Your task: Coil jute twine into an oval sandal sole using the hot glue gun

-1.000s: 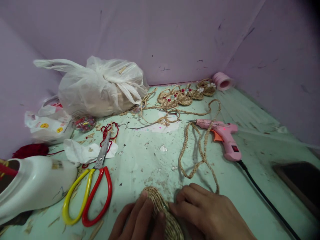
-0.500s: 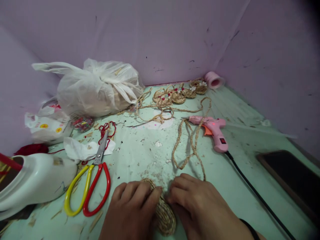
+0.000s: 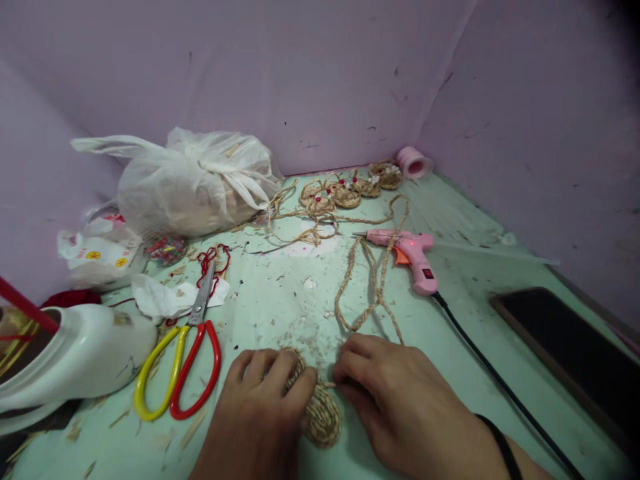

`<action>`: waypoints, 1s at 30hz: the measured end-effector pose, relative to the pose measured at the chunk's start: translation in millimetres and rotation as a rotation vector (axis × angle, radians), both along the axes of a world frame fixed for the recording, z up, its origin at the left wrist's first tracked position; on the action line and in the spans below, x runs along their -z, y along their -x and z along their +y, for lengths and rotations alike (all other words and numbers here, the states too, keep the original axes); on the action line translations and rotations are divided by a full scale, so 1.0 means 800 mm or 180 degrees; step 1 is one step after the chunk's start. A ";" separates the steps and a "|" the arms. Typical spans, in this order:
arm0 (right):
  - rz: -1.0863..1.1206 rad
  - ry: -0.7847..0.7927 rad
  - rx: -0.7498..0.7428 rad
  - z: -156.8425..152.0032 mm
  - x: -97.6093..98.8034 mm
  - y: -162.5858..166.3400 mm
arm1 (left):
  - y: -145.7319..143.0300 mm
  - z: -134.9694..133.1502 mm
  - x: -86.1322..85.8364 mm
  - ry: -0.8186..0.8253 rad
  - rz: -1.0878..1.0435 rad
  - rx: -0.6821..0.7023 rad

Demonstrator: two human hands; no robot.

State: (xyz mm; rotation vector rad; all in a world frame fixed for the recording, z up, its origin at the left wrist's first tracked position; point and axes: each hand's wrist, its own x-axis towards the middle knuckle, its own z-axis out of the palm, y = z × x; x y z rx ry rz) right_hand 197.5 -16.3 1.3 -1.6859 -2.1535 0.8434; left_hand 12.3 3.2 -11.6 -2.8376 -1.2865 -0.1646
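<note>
Under the fingers of my left hand (image 3: 265,393) lies a flat, oval coil of braided straw cord (image 3: 324,419), pressed against the table. A short stretch of the cord runs from the coil's right side into my right hand (image 3: 380,387), whose thumb and fingers pinch it. Beyond my right hand, the loose braided cord (image 3: 345,293) loops over the table and across a pink glue gun (image 3: 410,253). The glue gun lies on its side with a red light showing. Part of the coil is hidden by my left fingers.
Scissors (image 3: 200,333) with yellow and red handles lie left, beside a white jug (image 3: 110,347). A tied plastic bag (image 3: 200,180) stands at the back. Straw flowers with beads (image 3: 320,197) and a pink spool (image 3: 414,162) line the wall. A phone (image 3: 565,347) lies right.
My right hand has drawn slightly away from the coil, so the cord between them now shows. The coil sits a little higher in view, and the whole view has shifted slightly.
</note>
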 end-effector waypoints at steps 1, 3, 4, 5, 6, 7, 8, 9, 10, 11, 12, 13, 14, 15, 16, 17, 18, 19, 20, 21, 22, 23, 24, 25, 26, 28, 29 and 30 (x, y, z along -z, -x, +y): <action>-0.0070 -0.0023 -0.0014 -0.001 -0.001 -0.001 | 0.001 0.000 0.000 -0.0015 -0.0021 0.0022; -0.0226 -0.0060 -0.0071 -0.001 -0.003 -0.002 | 0.003 0.001 0.001 -0.0036 -0.0044 0.0068; -0.0325 -0.0069 -0.0091 -0.002 -0.003 -0.003 | 0.004 0.001 0.002 -0.0029 -0.0047 0.0094; -0.0434 -0.0082 -0.0094 -0.002 -0.002 -0.002 | 0.005 0.001 0.002 -0.0010 -0.0045 0.0120; -0.0546 -0.0101 -0.0069 -0.003 -0.002 -0.002 | 0.006 0.001 0.002 0.0017 -0.0044 0.0137; -0.0652 -0.0111 -0.0033 -0.003 -0.001 -0.001 | 0.006 0.001 0.002 0.0059 -0.0052 0.0147; -0.0738 -0.0109 0.0000 -0.004 0.000 0.000 | 0.007 0.001 0.001 0.0101 -0.0062 0.0149; -0.0800 -0.0091 0.0022 -0.005 0.000 0.001 | 0.008 0.001 0.001 0.0138 -0.0074 0.0145; -0.0844 -0.0056 0.0028 -0.006 -0.001 0.002 | 0.008 0.001 0.000 0.0169 -0.0087 0.0140; -0.0872 -0.0009 0.0015 -0.006 -0.002 0.003 | 0.008 0.001 -0.001 0.0194 -0.0101 0.0137; -0.0892 0.0053 -0.0011 -0.007 -0.004 0.004 | 0.009 0.001 -0.001 0.0222 -0.0118 0.0144; -0.0905 0.0132 -0.0043 -0.007 -0.006 0.005 | 0.009 0.001 -0.002 0.0250 -0.0136 0.0159; -0.0910 0.0220 -0.0057 -0.007 -0.008 0.007 | 0.010 0.001 -0.003 0.0269 -0.0149 0.0172; -0.0916 0.0321 -0.0041 -0.007 -0.010 0.008 | 0.010 0.001 -0.003 0.0285 -0.0158 0.0188; -0.0911 0.0416 -0.0003 -0.006 -0.012 0.009 | 0.011 0.001 -0.002 0.0292 -0.0161 0.0200; -0.0889 0.0488 0.0057 -0.006 -0.013 0.010 | 0.011 0.001 -0.002 0.0281 -0.0156 0.0201; -0.0858 0.0531 0.0127 -0.006 -0.014 0.011 | 0.011 0.001 -0.001 0.0259 -0.0151 0.0195; -0.0817 0.0547 0.0181 -0.006 -0.013 0.012 | 0.012 0.002 0.001 0.0233 -0.0150 0.0190; -0.0779 0.0549 0.0209 -0.006 -0.013 0.012 | 0.012 0.002 0.002 0.0210 -0.0152 0.0188; -0.0753 0.0526 0.0225 -0.005 -0.012 0.012 | 0.012 0.002 0.003 0.0189 -0.0155 0.0191; -0.0724 0.0484 0.0223 -0.005 -0.011 0.012 | 0.011 0.002 0.003 0.0172 -0.0148 0.0198; -0.0692 0.0421 0.0211 -0.005 -0.010 0.010 | 0.011 0.002 0.003 0.0165 -0.0134 0.0207; -0.0644 0.0337 0.0192 -0.004 -0.008 0.009 | 0.010 0.002 0.002 0.0170 -0.0112 0.0219; -0.0574 0.0231 0.0177 -0.004 -0.007 0.008 | 0.010 0.002 0.001 0.0178 -0.0089 0.0220; -0.0483 0.0109 0.0170 -0.005 -0.006 0.006 | 0.009 0.002 0.000 0.0199 -0.0077 0.0220; -0.0239 -0.0088 0.0184 -0.007 -0.004 0.005 | 0.008 0.002 -0.003 0.0276 -0.0106 0.0214; -0.0101 -0.0132 0.0207 -0.008 -0.003 0.007 | 0.008 0.002 -0.005 0.0320 -0.0144 0.0201; 0.0036 -0.0135 0.0225 -0.009 -0.001 0.009 | 0.008 0.002 -0.006 0.0366 -0.0182 0.0185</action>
